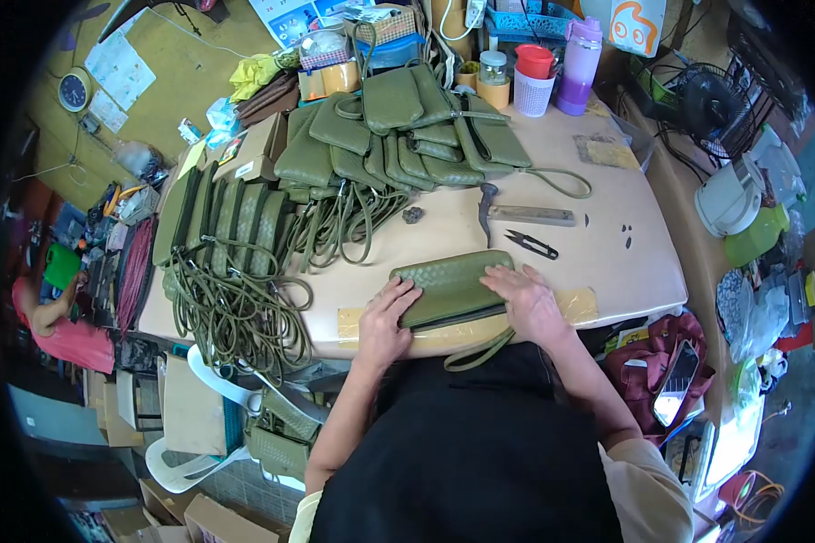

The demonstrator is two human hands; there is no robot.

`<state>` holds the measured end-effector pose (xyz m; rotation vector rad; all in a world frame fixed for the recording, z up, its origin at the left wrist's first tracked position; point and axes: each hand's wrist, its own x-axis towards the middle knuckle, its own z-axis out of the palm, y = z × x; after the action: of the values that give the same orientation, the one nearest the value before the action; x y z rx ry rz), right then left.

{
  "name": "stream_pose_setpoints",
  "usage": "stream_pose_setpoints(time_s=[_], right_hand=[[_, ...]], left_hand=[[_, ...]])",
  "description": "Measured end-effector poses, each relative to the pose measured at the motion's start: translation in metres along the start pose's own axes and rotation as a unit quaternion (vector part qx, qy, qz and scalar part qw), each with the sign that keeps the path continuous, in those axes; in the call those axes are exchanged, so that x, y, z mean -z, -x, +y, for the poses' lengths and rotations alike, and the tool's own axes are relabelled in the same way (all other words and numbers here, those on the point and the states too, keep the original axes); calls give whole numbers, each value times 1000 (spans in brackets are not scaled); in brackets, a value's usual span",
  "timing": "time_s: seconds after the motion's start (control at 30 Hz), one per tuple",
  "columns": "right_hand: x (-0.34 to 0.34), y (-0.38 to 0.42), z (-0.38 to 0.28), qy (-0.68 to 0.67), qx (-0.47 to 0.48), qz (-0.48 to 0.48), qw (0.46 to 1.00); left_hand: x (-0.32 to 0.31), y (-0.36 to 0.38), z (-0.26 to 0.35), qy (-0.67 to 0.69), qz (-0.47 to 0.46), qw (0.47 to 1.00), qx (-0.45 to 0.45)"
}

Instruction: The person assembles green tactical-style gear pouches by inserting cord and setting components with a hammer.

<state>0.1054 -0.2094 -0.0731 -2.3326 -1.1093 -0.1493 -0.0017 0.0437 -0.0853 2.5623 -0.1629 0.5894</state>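
Green woven clutch (451,287) lies flat at near table (625,262) edge, wrist strap (480,350) hanging off. L hand (386,319) and R hand (530,303): fingers spread, pressing its ends, not clenched. Thread snips (532,242) just beyond; stacked clutches (398,136) further back.

On the tabletop (607,262) there is one green woven pouch (453,285) at the near edge, with two hands on it: the left hand (385,321) and the right hand (530,303). Behind the pouch lie one pair of black scissors (530,242) and one hammer (516,214). Far behind the pouch, two piles of the same green pouches cannot be counted exactly. Beside them stand one purple bottle (580,54) and one red cup (534,61).
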Motion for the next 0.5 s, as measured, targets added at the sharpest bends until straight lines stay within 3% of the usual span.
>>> stream_pose_setpoints(time_s=[0.23,0.33,0.4,0.43,0.5], right_hand=[[15,8,3,33,12,-44,998],[35,-4,10,-6,65,-97,993],[40,-22,13,-190,-145,-62,969],[33,-27,15,-191,-144,-59,969],[1,-31,21,54,-164,58,983]], left_hand=[[23,2,9,1,-88,995,37],[43,-6,11,5,-130,991,-35],[44,-15,9,140,20,964,225],[40,-20,6,138,20,965,222],[19,-22,-5,40,-5,962,270]])
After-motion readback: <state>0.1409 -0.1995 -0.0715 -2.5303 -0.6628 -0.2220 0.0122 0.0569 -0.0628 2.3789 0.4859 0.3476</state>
